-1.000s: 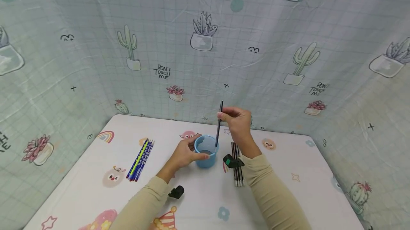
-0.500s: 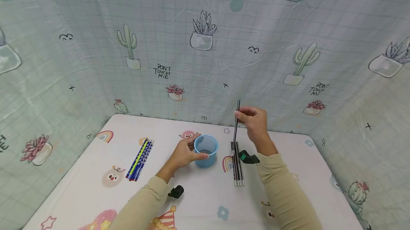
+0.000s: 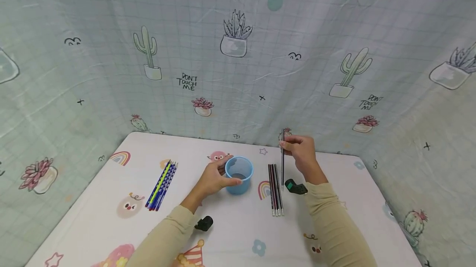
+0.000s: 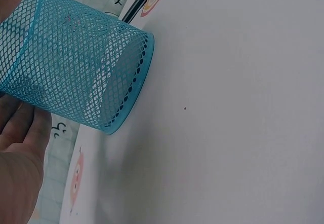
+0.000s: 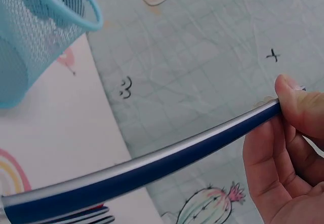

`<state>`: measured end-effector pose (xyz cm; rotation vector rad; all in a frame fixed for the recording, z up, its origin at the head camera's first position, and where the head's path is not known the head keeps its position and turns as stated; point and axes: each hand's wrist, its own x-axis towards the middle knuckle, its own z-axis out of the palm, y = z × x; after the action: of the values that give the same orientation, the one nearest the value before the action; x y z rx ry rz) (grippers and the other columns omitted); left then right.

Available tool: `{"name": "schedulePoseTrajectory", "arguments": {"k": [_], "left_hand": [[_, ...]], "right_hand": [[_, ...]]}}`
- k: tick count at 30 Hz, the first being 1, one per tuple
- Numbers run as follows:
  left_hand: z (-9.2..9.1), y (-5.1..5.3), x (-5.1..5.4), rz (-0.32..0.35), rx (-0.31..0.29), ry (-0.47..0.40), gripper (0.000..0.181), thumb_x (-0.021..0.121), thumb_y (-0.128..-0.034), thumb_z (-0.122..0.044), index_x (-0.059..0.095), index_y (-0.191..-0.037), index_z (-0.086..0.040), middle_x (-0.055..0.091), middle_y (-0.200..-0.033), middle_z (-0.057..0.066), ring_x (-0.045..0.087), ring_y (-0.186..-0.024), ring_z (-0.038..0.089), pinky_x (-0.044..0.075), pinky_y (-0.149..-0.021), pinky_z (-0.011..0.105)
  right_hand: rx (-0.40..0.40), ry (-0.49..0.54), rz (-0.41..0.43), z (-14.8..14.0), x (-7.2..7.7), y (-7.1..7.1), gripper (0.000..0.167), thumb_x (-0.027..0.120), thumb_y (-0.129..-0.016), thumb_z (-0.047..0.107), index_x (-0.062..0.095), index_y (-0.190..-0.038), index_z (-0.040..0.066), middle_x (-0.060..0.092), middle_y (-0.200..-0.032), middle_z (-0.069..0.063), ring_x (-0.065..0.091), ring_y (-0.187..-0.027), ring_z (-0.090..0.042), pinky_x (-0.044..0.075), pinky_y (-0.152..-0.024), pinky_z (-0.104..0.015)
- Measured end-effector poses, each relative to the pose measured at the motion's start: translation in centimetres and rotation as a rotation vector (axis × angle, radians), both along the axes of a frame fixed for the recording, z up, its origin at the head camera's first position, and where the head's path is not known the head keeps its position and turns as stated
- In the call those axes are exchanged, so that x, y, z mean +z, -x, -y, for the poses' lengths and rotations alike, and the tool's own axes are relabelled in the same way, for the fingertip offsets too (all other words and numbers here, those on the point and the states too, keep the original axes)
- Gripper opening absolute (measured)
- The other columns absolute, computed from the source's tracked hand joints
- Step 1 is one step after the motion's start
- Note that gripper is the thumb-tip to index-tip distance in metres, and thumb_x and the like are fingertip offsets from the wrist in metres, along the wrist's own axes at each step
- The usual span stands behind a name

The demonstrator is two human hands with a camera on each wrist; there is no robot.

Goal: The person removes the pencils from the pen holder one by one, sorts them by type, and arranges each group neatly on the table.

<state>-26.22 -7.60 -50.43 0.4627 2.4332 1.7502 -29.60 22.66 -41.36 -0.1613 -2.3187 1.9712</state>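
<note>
My left hand (image 3: 216, 179) holds a light blue mesh pencil cup (image 3: 239, 187), thumb and fingers on opposite sides. The cup is upright, and only bare mesh and base show inside. In the left wrist view, fingers (image 4: 38, 127) support the wall of the cup (image 4: 76, 57). My right hand (image 3: 302, 154) pinches a dark pencil (image 3: 283, 165) with a pale stripe near its top end. That pencil hangs nearly vertical, its lower end just right of a row of dark striped pencils (image 3: 275, 192). In the right wrist view, thumb and fingers grip the pencil (image 5: 167, 160).
Several blue patterned pencils and a yellow-green one (image 3: 161, 186) lie in a bundle left of the cup. A patterned white cloth (image 3: 230, 230) covers the table. A cactus-print curtain (image 3: 171, 110) stands behind and at both sides. Each wrist carries a small black camera.
My right hand has carried the pencil from the cup's rim rightward, past the row of dark pencils, and lowered it. The left hand and cup have stayed put.
</note>
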Motion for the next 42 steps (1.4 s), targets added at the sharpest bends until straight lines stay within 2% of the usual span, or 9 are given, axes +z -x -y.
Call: {"name": "schedulePoseTrajectory", "arguments": {"k": [9, 14, 20, 28, 34, 37, 42], "left_hand": [[-0.4, 0.2, 0.6, 0.005, -0.015, 0.005, 0.098, 0.093, -0.0780, -0.036, 0.044, -0.159, -0.011, 0.049, -0.162, 0.009, 0.051, -0.147, 0.029, 0.044, -0.119, 0.045], [-0.2, 0.2, 0.8, 0.008, 0.016, 0.000, 0.096, 0.094, -0.0767, -0.034, 0.046, -0.158, -0.015, 0.050, -0.161, 0.007, 0.052, -0.147, 0.028, 0.044, -0.119, 0.045], [0.0, 0.2, 0.6, 0.011, 0.009, 0.017, 0.097, 0.094, -0.0772, -0.035, 0.045, -0.159, -0.014, 0.049, -0.162, 0.008, 0.051, -0.147, 0.029, 0.044, -0.118, 0.046], [0.1, 0.2, 0.6, 0.011, 0.015, 0.015, 0.096, 0.094, -0.0774, -0.035, 0.045, -0.158, -0.014, 0.050, -0.161, 0.008, 0.051, -0.147, 0.029, 0.044, -0.119, 0.046], [0.2, 0.1, 0.5, 0.011, 0.014, 0.018, 0.097, 0.094, -0.0777, -0.035, 0.045, -0.158, -0.014, 0.049, -0.162, 0.008, 0.051, -0.147, 0.030, 0.044, -0.118, 0.046], [0.2, 0.1, 0.4, 0.010, 0.013, 0.013, 0.096, 0.093, -0.0777, -0.035, 0.045, -0.158, -0.014, 0.049, -0.161, 0.009, 0.052, -0.147, 0.030, 0.045, -0.118, 0.046], [0.1, -0.1, 0.1, 0.007, -0.002, 0.028, 0.097, 0.092, -0.0790, -0.036, 0.043, -0.159, -0.011, 0.049, -0.161, 0.011, 0.052, -0.146, 0.032, 0.045, -0.117, 0.047]], "right_hand": [[0.000, -0.033, 0.049, -1.5, -2.2, 0.3, 0.037, 0.072, -0.097, 0.004, 0.065, -0.128, -0.014, 0.066, -0.096, 0.001, 0.068, -0.077, -0.003, 0.061, -0.072, -0.019], [0.011, -0.048, 0.060, -1.8, -3.6, 0.2, 0.035, 0.073, -0.096, 0.007, 0.067, -0.124, -0.013, 0.067, -0.099, -0.001, 0.069, -0.078, -0.004, 0.062, -0.073, -0.020], [-0.004, -0.065, 0.118, -1.8, -5.4, -0.1, 0.032, 0.075, -0.094, 0.005, 0.070, -0.119, -0.013, 0.072, -0.090, 0.001, 0.068, -0.076, -0.006, 0.061, -0.068, -0.021], [-0.005, -0.112, 0.171, -1.9, -7.3, 0.1, 0.027, 0.075, -0.093, 0.004, 0.071, -0.113, -0.013, 0.073, -0.087, -0.003, 0.066, -0.072, -0.008, 0.059, -0.064, -0.023], [0.001, -0.212, 0.193, -1.9, -9.0, 0.3, 0.021, 0.077, -0.090, 0.006, 0.075, -0.103, -0.011, 0.072, -0.083, -0.004, 0.062, -0.065, -0.008, 0.054, -0.061, -0.023], [0.006, -0.235, 0.189, -1.8, -9.5, 0.2, 0.020, 0.078, -0.088, 0.005, 0.076, -0.100, -0.011, 0.072, -0.082, -0.006, 0.061, -0.061, -0.009, 0.054, -0.058, -0.023], [-0.017, -0.256, 0.237, -1.7, -10.1, 0.1, 0.023, 0.080, -0.087, 0.007, 0.077, -0.102, -0.010, 0.070, -0.075, -0.003, 0.061, -0.059, -0.009, 0.055, -0.056, -0.022]]}}
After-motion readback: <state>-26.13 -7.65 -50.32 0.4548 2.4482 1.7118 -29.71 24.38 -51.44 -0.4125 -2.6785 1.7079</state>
